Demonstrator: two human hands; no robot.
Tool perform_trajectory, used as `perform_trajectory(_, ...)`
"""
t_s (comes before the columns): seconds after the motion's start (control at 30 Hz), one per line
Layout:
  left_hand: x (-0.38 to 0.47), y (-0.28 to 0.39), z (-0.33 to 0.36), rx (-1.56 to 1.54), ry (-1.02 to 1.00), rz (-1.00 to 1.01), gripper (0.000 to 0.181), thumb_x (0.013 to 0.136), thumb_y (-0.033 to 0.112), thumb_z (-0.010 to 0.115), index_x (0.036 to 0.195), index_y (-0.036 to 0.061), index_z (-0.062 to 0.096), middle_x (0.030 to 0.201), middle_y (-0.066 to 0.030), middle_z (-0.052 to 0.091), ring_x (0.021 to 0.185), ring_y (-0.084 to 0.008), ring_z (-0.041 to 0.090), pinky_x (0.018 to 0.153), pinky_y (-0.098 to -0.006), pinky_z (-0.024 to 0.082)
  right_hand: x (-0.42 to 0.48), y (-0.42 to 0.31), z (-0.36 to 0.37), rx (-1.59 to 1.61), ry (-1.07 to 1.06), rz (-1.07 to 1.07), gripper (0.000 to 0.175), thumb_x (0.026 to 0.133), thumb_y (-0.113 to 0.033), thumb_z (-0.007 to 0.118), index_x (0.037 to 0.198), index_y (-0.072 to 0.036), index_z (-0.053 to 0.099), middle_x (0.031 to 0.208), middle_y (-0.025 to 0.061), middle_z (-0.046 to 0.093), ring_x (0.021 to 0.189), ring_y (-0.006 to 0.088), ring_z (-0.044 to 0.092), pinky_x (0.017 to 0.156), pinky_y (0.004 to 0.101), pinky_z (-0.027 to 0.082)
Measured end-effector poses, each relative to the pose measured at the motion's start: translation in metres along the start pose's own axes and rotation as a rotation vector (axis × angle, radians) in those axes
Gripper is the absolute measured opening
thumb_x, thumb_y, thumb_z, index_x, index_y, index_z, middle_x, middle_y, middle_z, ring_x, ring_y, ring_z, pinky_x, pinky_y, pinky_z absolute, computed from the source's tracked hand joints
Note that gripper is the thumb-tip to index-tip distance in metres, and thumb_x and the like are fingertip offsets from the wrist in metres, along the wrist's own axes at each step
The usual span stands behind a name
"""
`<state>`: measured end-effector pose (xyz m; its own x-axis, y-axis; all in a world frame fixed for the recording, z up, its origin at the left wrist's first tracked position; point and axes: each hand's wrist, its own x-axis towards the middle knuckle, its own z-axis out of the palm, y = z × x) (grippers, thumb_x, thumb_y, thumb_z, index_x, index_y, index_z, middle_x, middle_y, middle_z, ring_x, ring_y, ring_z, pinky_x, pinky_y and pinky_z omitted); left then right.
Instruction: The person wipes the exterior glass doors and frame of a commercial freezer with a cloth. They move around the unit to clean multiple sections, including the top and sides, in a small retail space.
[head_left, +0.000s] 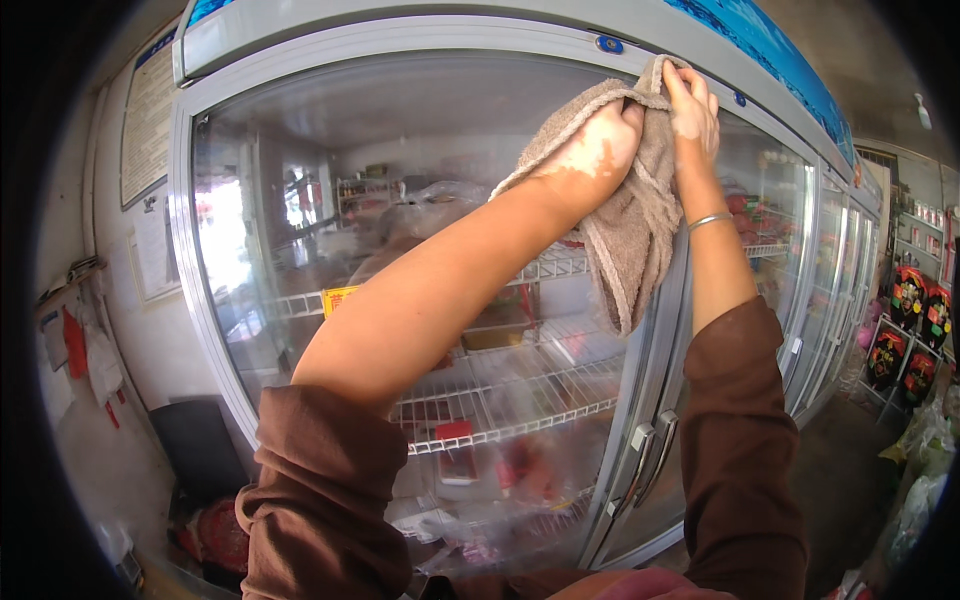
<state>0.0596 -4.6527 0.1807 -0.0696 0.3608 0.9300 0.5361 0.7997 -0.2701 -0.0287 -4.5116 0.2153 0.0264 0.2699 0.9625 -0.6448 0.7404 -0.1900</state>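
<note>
A beige-brown terry cloth (637, 247) hangs in folds at the upper edge of a glass-door display refrigerator (480, 34). My left hand (600, 142) is tucked under one fold of it, with the fingertips hidden. Its upper corner is gripped by my right hand (690, 105), close to the door's top frame, between two small blue fittings. The cloth drapes down over the glass door (300, 150) and the frame where two doors meet. Metal door handles (645, 457) are lower down, below the cloth. Wire shelves (525, 427) with packages show behind the glass.
More glass-door refrigerators (840, 262) stand in a row to the right. Beyond them are a rack of dark jars (889, 360) and plastic bags (919, 510). A black chair (199, 442) and a round red object (223, 532) are at the lower left.
</note>
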Motion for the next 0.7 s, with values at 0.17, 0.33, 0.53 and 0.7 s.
perform_trajectory(0.17, -0.007, -0.006, -0.004, 0.117, -0.005, 0.051, 0.029, 0.088, 0.005, 0.051, 0.114, 0.0003, 0.061, 0.113, -0.0227, 0.06, 0.103, -0.0386, 0.061, 0.088, -0.043, 0.051, 0.002, -0.005, 0.005, 0.448, -0.026, 0.06, 0.048, 0.089, -0.054, 0.058, 0.123, -0.019, 0.062, 0.117, 0.0108, 0.055, 0.111, 0.025, 0.052, 0.097, 0.0331, 0.04)
perform_trajectory(0.33, -0.006, -0.008, -0.006, -0.016, -0.032, -0.058, 0.028, 0.086, 0.005, 0.052, 0.113, -0.0006, 0.061, 0.112, -0.0231, 0.06, 0.102, -0.0391, 0.061, 0.086, -0.0434, 0.051, 0.004, 0.0, 0.008, 0.086, 0.017, -0.277, 0.036, 0.094, -0.016, 0.049, 0.128, -0.025, 0.059, 0.131, 0.0044, 0.054, 0.115, 0.0268, 0.052, 0.098, 0.0347, 0.043)
perform_trajectory(0.53, -0.012, -0.015, -0.017, -0.023, 0.001, -0.089, 0.027, 0.085, 0.004, 0.052, 0.109, -0.0012, 0.061, 0.109, -0.0247, 0.06, 0.1, -0.0401, 0.061, 0.086, -0.0438, 0.051, 0.021, -0.009, 0.032, 0.63, -0.014, -0.197, 0.044, 0.091, -0.034, 0.064, 0.129, -0.012, 0.06, 0.125, 0.0087, 0.057, 0.115, 0.0174, 0.053, 0.099, 0.0268, 0.04)
perform_trajectory(0.7, -0.015, -0.021, -0.02, -0.029, 0.054, -0.03, 0.024, 0.081, 0.002, 0.054, 0.103, -0.003, 0.061, 0.106, -0.0265, 0.059, 0.097, -0.0415, 0.061, 0.084, -0.0449, 0.051, 0.022, -0.008, 0.036, 0.275, 0.039, -0.387, 0.039, 0.093, -0.033, 0.062, 0.127, -0.015, 0.062, 0.126, 0.011, 0.057, 0.118, 0.0189, 0.053, 0.099, 0.0281, 0.041)
